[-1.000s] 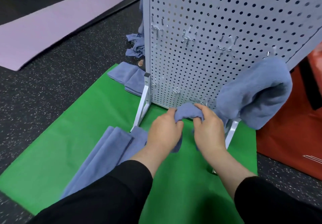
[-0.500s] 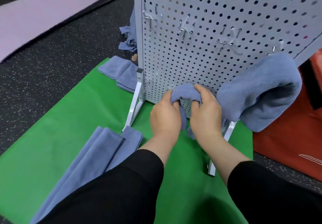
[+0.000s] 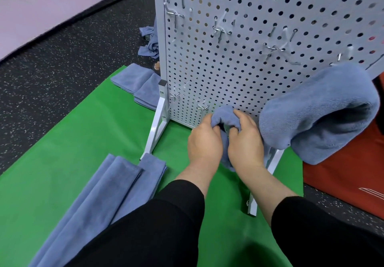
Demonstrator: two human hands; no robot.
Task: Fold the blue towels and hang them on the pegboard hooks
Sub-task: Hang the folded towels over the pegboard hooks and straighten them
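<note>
At seven o'clock, folded blue towels (image 3: 99, 192) flat on green mat (image 3: 68, 142). Centre: left hand (image 3: 204, 140) and right hand (image 3: 246, 140) both pinching small blue towel (image 3: 225, 116) against pegboard (image 3: 239, 59). Probably soft, light, floppy; best gripped along the fold. At three o'clock, hung towel (image 3: 320, 111).

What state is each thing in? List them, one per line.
Left hand: grips the small towel.
Right hand: grips it too.
Small towel: bunched, low against the pegboard.
Large towel: draped over a hook.
Long towel: folded on the green mat.
</note>
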